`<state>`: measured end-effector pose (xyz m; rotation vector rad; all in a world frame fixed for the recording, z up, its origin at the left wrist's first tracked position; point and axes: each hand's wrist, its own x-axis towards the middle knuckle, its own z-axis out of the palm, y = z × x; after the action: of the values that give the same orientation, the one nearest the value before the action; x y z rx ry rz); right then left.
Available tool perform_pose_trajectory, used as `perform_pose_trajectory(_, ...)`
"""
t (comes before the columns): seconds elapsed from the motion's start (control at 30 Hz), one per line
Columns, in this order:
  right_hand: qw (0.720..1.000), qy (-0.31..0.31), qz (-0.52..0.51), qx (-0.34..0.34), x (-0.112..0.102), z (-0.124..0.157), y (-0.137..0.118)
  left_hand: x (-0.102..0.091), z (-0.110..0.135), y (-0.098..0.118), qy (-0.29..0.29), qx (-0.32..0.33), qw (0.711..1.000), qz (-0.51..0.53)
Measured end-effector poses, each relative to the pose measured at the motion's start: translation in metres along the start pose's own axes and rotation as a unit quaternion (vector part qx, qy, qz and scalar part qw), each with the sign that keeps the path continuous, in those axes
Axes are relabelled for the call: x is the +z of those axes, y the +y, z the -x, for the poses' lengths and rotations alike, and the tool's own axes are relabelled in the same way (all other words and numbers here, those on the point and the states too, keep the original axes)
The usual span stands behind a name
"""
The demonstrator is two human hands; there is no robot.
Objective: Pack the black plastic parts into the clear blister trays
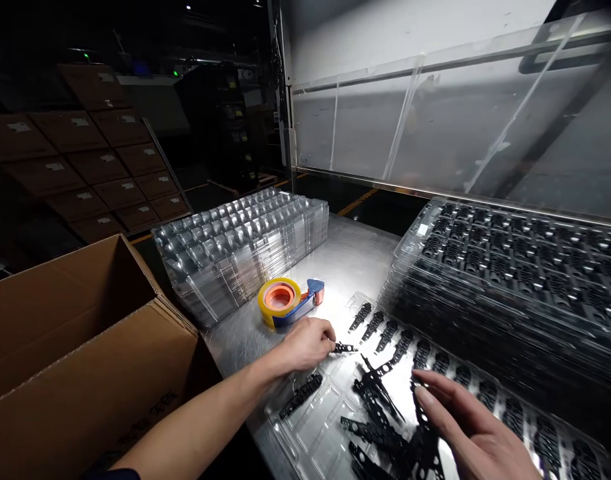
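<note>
My left hand point(308, 343) is closed on a small black perforated plastic part point(345, 348), which sticks out to the right of its fingertips. Below it, a clear plastic tray point(318, 433) lies on the table. Black parts fill a row of pockets along the tray's far side, and one black part point(301, 396) sits in a near-left pocket. A loose heap of black parts point(380, 427) covers the tray's middle. My right hand point(472, 420) pinches another black part point(419, 400) upright between thumb and fingers, at the heap's right edge.
A tape dispenser point(280, 303) with yellow tape lies behind my left hand. Nested clear trays point(250, 247) stand at the back left. Filled trays point(505, 267) are stacked at the right. An open cardboard box point(95, 360) is at the left, with stacked cartons point(80, 160) beyond.
</note>
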<state>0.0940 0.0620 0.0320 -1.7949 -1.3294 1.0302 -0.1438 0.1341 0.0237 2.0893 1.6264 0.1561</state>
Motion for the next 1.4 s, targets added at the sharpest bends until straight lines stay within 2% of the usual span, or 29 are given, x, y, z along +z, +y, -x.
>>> perform_pose_trajectory(0.13,1.0,-0.01,-0.012,0.015,0.002,-0.005,0.005,0.008,-0.001,0.01,0.028,-0.03,0.999,-0.01)
perform_pose_trajectory(0.27,0.999,-0.016,-0.027,0.042,0.001,-0.004,0.012,-0.013,0.007,0.01,0.036,-0.001,0.999,-0.029)
perform_pose_trajectory(0.37,0.998,-0.032,-0.03,0.054,0.001,-0.004,0.012,-0.033,-0.003,0.008,0.002,0.052,0.997,-0.055)
perform_pose_trajectory(0.43,0.997,-0.029,-0.033,0.063,0.002,-0.005,0.008,-0.036,-0.02,0.011,-0.041,0.096,0.992,-0.076)
perform_pose_trajectory(0.57,0.997,0.007,-0.051,0.065,0.007,-0.008,-0.003,-0.022,-0.05,0.022,-0.106,0.163,0.974,-0.117)
perform_pose_trajectory(0.63,0.995,0.033,-0.062,0.067,0.008,-0.01,-0.005,-0.011,-0.049,0.026,-0.094,0.178,0.971,-0.131)
perform_pose_trajectory(0.73,0.992,0.049,-0.09,0.073,0.012,-0.015,-0.001,0.003,-0.035,0.027,-0.04,0.185,0.971,-0.145)
perform_pose_trajectory(0.83,0.997,0.021,-0.062,0.045,0.021,-0.026,0.01,0.017,-0.023,0.03,-0.019,0.228,0.961,-0.152)
perform_pose_trajectory(0.93,0.998,-0.033,0.048,0.011,0.032,-0.04,0.018,0.026,-0.023,0.037,-0.033,0.268,0.951,-0.153)
perform_pose_trajectory(1.0,0.995,-0.064,0.074,-0.004,0.035,-0.047,0.018,0.026,-0.026,0.041,-0.044,0.273,0.95,-0.145)
perform_pose_trajectory(1.13,0.996,-0.07,0.045,-0.008,0.029,-0.046,0.012,0.005,-0.025,0.035,-0.043,0.265,0.959,-0.091)
perform_pose_trajectory(1.27,0.997,0.011,0.075,0.006,0.016,-0.024,0.007,-0.028,-0.018,0.02,-0.006,0.222,0.974,-0.046)
perform_pose_trajectory(1.33,0.988,0.058,0.133,-0.06,0.014,-0.01,0.008,-0.039,-0.019,0.017,-0.014,0.201,0.979,-0.036)
perform_pose_trajectory(1.4,0.959,0.084,0.215,-0.162,0.015,0.002,0.013,-0.04,-0.026,0.021,-0.049,0.202,0.978,-0.027)
